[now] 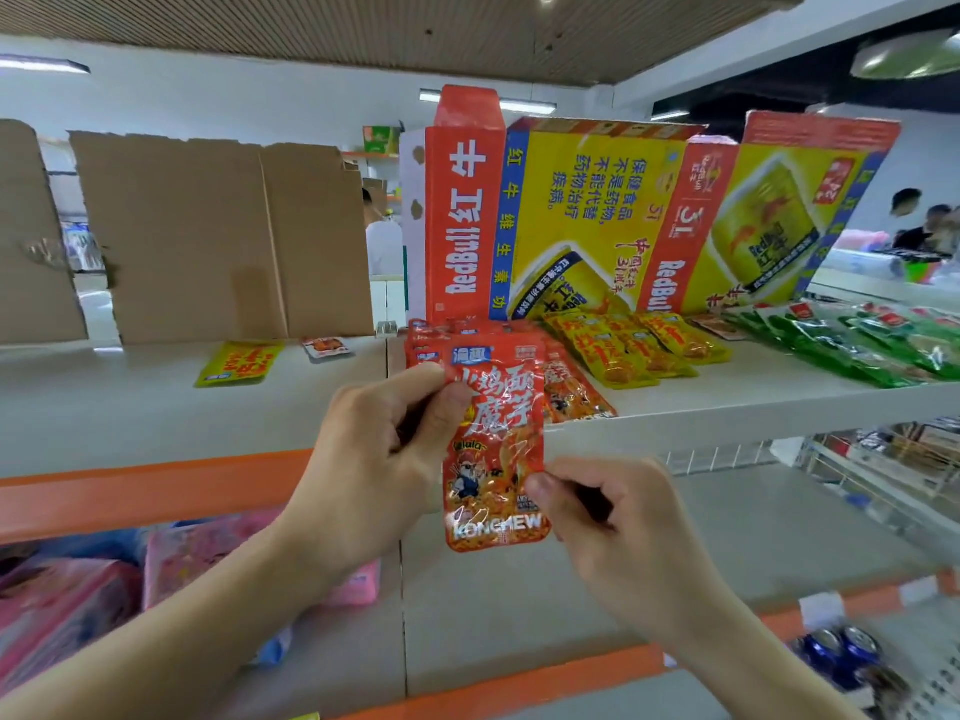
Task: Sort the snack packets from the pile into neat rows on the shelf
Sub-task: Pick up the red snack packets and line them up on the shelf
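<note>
The left hand [363, 449] and right hand [623, 532] pinch a red packet [496, 459] in their fingers before the shelf [727, 407], which holds a red row [576, 392], yellow rows [628, 350] and green rows [857, 345].

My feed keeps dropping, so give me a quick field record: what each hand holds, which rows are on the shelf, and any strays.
left hand: pinches the red packet at its upper left edge
right hand: pinches its lower right edge
packet state: roughly upright before the shelf, not yet placed
rows: red row, yellow row, green row, left to right
strays: yellow packet and small packet, further left on the shelf
behind: Red Bull cartons behind the rows, brown cardboard behind the strays
</note>
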The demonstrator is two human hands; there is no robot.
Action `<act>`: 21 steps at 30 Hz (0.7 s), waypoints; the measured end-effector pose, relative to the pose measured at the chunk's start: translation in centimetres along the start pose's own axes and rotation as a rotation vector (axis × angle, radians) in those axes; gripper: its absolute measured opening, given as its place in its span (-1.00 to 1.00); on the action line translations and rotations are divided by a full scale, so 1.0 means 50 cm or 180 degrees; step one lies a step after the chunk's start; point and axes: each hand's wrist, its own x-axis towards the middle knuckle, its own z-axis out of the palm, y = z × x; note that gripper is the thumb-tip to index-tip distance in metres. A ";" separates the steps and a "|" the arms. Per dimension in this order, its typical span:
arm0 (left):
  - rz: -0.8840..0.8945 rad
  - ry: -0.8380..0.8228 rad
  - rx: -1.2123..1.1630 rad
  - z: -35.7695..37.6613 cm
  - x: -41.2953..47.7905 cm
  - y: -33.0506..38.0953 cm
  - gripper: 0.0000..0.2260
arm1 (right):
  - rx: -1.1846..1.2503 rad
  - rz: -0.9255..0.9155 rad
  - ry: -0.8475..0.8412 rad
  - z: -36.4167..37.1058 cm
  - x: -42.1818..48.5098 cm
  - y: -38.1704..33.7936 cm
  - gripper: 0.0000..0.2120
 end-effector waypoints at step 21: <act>0.0025 0.0324 0.0667 -0.011 0.215 -0.029 -0.74 | -0.0548 -0.0473 0.0278 -0.078 0.224 0.044 -0.59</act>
